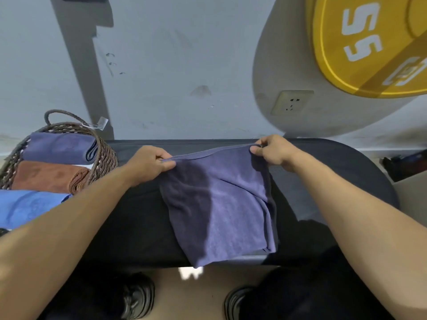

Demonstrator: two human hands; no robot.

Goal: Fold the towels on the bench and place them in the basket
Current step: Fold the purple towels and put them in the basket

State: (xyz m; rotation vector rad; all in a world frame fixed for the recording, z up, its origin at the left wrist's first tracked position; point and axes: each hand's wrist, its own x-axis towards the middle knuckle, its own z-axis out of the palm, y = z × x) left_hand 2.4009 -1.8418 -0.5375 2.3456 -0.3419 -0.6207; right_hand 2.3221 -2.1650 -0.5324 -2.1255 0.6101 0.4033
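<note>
A dark purple towel (217, 204) lies on the black bench (129, 227). It hangs a little over the near edge of the bench. The far edge of the towel is lifted up off the bench.

The left hand (147, 163) holds the left corner of that far edge. Its fingers (167, 166) and thumb pinch the cloth. The right hand (271, 150) holds the right corner the same way, with its fingers curled around the edge. The edge is pulled tight between the two hands. The towel looks doubled, with a second layer showing along its right side.

A brown woven basket (104, 155) sits at the left end of the bench, close to the left arm. Three folded towels are in it. A purple folded towel (60, 147) is at the back, a brown folded towel (46, 176) is in the middle, and a light blue folded towel (30, 206) is at the front. They touch each other side by side.

A big yellow weight plate (369, 42) with the number 55 is on the upper right. A wall socket (292, 102) is below it. Two dark shoes (136, 296) are on the floor at the bottom
</note>
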